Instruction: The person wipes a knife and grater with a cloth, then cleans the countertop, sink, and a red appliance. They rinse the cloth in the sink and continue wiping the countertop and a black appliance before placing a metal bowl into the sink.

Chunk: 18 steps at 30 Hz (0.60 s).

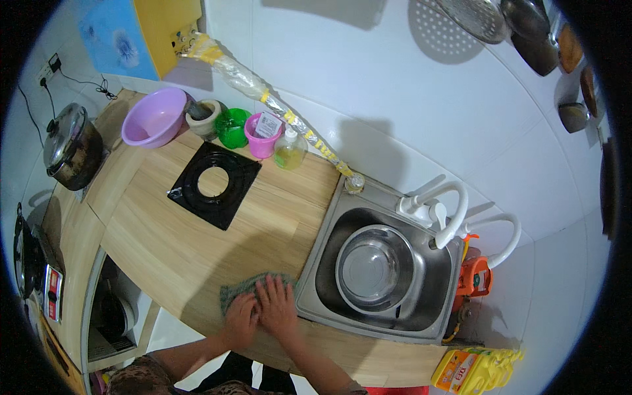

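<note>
A crumpled grey-green cloth [264,282] lies on the wood-look countertop [276,212], just left of the steel sink's rim [307,291]. My left hand [241,316] has its fingers curled over the near part of the cloth. Beside it, my right hand [277,306] rests flat on the cloth with the fingers stretched out and a little apart. The two hands touch or nearly touch. Under the palms, part of the cloth is hidden.
A steel bowl [373,269] sits in the sink below a white faucet [449,212]. A black square stove plate [237,197] lies on the counter. Behind it stand a soap bottle [290,150], a pink cup [261,145], a stone mortar [203,126] and a purple basin [155,118].
</note>
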Available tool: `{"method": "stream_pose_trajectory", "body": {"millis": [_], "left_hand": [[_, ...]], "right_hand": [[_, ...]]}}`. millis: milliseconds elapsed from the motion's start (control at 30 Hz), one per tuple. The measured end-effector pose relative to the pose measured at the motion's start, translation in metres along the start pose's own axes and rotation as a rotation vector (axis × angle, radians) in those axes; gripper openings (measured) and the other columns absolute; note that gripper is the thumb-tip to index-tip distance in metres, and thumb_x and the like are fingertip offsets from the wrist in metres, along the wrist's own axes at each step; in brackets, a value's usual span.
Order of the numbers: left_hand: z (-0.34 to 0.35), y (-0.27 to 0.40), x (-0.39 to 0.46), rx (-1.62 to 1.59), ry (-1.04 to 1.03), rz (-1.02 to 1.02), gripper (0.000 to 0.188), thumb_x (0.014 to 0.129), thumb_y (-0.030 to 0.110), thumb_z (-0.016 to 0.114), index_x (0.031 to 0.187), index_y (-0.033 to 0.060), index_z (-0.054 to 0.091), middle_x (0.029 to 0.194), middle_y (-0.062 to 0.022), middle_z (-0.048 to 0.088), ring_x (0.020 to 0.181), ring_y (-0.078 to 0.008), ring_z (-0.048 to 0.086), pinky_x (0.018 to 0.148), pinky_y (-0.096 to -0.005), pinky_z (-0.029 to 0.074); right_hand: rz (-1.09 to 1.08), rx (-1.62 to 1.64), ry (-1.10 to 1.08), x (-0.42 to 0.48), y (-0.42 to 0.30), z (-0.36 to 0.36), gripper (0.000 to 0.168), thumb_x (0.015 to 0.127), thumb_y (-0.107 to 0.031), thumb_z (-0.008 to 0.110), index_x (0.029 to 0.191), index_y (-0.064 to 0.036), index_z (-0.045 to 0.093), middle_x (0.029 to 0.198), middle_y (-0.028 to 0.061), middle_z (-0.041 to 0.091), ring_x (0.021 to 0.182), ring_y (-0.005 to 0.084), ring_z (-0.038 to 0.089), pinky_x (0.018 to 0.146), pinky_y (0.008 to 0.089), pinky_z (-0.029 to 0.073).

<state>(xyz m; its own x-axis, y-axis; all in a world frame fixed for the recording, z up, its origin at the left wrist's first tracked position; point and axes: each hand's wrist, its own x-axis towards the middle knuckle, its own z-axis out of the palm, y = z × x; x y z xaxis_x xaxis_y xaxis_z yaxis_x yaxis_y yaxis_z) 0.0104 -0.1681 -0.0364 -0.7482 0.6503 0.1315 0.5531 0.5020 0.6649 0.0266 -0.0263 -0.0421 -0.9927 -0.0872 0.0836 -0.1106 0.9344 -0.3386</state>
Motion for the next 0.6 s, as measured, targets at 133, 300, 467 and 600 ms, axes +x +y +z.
{"method": "stream_pose_trajectory", "body": {"millis": [133,300,467,600], "left_hand": [[-0.009,-0.024,0.077,0.189,-0.052,-0.031,0.040,0.089,0.019,0.041,0.121,-0.0039,0.037,0.129,-0.0222,0.034,0.122,-0.0380,0.030,0.101,-0.0488,0.021],[0.013,-0.052,0.181,0.328,0.042,0.089,0.047,0.090,0.023,0.039,0.131,0.0020,0.029,0.137,-0.0157,0.027,0.127,-0.0339,0.024,0.103,-0.0469,0.018],[0.027,-0.066,0.253,0.331,0.037,0.018,0.048,0.091,0.027,0.033,0.131,0.0016,0.028,0.138,-0.0147,0.025,0.129,-0.0311,0.019,0.105,-0.0433,0.011],[0.028,-0.074,0.268,0.347,0.055,-0.004,0.048,0.091,0.026,0.031,0.131,0.0008,0.028,0.138,-0.0142,0.025,0.130,-0.0283,0.019,0.106,-0.0421,0.009]], "right_hand": [[0.113,-0.112,0.138,0.066,0.038,0.004,0.049,0.080,-0.028,0.053,0.125,-0.013,0.043,0.131,0.0154,0.035,0.121,0.0352,0.032,0.099,0.0522,0.023],[0.111,-0.246,0.176,0.142,0.122,-0.001,0.047,0.082,-0.032,0.049,0.125,-0.015,0.043,0.129,0.0146,0.038,0.121,0.0338,0.032,0.097,0.0510,0.026],[0.123,-0.286,0.273,0.194,0.165,-0.011,0.044,0.085,-0.035,0.044,0.126,-0.018,0.043,0.134,0.0117,0.034,0.123,0.0316,0.030,0.100,0.0505,0.022],[0.162,-0.298,0.256,0.208,0.168,-0.007,0.044,0.086,-0.034,0.042,0.126,-0.018,0.042,0.134,0.0119,0.035,0.123,0.0315,0.030,0.100,0.0508,0.021]]}}
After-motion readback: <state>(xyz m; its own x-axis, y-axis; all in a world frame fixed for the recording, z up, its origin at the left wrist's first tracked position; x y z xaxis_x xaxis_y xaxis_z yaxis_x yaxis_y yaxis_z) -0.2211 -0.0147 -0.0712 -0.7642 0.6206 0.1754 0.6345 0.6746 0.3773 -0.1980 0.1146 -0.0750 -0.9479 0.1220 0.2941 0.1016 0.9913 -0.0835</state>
